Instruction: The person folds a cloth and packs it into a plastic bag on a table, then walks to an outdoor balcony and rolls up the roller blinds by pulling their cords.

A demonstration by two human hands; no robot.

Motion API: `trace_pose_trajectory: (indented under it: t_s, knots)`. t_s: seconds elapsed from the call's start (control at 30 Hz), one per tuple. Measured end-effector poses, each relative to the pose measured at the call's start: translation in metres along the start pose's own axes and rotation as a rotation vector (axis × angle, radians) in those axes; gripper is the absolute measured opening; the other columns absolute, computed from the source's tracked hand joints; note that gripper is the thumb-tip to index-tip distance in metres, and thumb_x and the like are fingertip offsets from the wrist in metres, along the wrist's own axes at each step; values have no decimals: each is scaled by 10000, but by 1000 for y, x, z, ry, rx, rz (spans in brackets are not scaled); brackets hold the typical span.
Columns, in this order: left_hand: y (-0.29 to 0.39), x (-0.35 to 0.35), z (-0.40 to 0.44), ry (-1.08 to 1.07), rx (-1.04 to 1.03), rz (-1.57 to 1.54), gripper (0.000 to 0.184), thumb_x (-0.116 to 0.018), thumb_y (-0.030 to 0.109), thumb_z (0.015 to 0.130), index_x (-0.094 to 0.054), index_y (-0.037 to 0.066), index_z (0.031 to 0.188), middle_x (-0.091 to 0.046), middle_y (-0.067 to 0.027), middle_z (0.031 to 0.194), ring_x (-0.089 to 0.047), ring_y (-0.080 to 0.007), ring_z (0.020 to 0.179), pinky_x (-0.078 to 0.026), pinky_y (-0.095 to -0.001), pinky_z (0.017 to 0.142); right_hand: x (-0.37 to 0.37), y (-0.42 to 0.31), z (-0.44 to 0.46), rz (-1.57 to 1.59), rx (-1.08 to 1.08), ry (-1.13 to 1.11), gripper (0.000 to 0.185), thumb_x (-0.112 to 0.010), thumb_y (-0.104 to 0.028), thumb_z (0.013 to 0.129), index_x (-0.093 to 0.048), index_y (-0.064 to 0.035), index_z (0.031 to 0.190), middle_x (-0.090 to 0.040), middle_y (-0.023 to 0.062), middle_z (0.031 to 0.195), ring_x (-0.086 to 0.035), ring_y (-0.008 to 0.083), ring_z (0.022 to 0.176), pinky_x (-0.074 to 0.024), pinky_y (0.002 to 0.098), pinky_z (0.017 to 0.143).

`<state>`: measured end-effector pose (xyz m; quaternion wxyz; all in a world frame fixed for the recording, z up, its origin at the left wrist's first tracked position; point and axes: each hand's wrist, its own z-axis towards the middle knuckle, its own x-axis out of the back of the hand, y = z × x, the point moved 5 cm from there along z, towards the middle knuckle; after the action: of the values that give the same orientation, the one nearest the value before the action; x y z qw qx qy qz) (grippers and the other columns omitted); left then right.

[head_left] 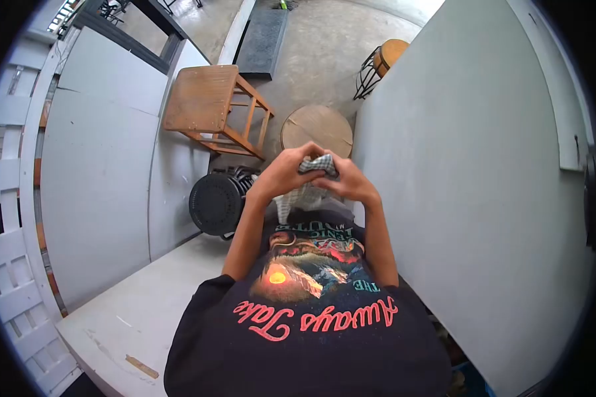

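A small checkered cloth (319, 165), grey and white, is bunched between my two hands in the middle of the view. My left hand (286, 175) has its fingers wrapped round the cloth's left side. On the right side my right hand (348, 178) grips it too, and the fingertips of both hands nearly meet above and below it. Under the hands hangs a pale, patterned fabric (298, 200), partly hidden by them; whether it joins the checkered cloth I cannot tell.
Beyond the hands stands a round wooden-topped stool (318, 129). To the left are a square wooden stool (202, 99) and a black round stool (216, 204). A pale panel (470, 165) fills the right side. Another round stool (392, 53) stands farther back.
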<state>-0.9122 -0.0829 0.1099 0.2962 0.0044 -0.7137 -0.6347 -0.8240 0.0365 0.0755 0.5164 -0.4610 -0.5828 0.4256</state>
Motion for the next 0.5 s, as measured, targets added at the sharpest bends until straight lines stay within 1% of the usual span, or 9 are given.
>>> trace_pose_trajectory:
  t_s: [0.03,0.1,0.13,0.23,0.27,0.33,0.4,0.47,0.5]
  knots:
    - [4,7,11,41,-5,5,381,-746,119,771,-535,9,1068,-658,-173,959,-641,-340,920,-501,-376,795,10,-2,11,-23,45,10,577,-812,-138,734,-544,-10,1228,-668,99,1017,-614,143,910,-490,302,821]
    - [0,18,22,67,69,15,461,-785,117,743,-512,17,1100,-675,-149,928,-669,-283,893,-508,-348,778,33,-20,21,-93,73,44,380,-811,-96,723,-638,-13,1051,-680,90,879,-616,118,814,-507,299,728]
    - [2,26,27,90,87,4,484,-796,91,730,-508,16,1111,-682,-144,915,-681,-239,873,-511,-322,773,42,-21,26,-97,74,29,380,-811,-96,723,-638,-13,1051,-680,90,879,-616,118,814,-507,299,728]
    - [-11,30,46,66,88,4,536,-839,169,699,-538,21,1117,-667,-78,831,-612,-145,724,-485,-304,662,69,-17,30,-76,88,146,325,-802,-72,727,-645,-30,1007,-672,86,871,-600,106,816,-505,294,714]
    - [-17,29,52,10,172,12,522,-849,229,685,-582,9,1075,-675,-134,811,-639,-182,751,-481,-320,661,80,-16,33,-17,125,226,282,-779,-52,753,-614,-33,981,-652,57,856,-577,89,807,-488,272,700]
    - [-20,26,65,-39,165,-61,431,-833,241,709,-629,-5,998,-673,-115,789,-578,-150,693,-453,-305,631,97,-10,34,81,176,372,255,-758,-59,787,-562,-36,950,-614,22,813,-534,61,757,-458,238,653]
    - [-22,28,75,-16,99,-100,379,-805,273,744,-650,-2,955,-598,-46,717,-477,-119,658,-413,-278,626,111,-2,34,206,183,422,243,-747,-53,799,-561,-36,956,-587,0,818,-517,60,761,-442,227,659]
    - [-23,35,90,18,-12,-139,355,-773,295,785,-648,1,941,-505,-8,677,-432,-98,661,-398,-265,639,122,2,36,185,176,430,219,-722,-44,821,-555,-33,962,-581,-4,837,-518,64,781,-435,220,682]
    - [-20,37,97,13,4,-197,331,-757,279,804,-647,-2,940,-512,-7,683,-431,-96,662,-398,-266,641,125,0,37,231,180,414,172,-670,-6,846,-552,-27,968,-573,16,900,-517,79,824,-421,219,730]
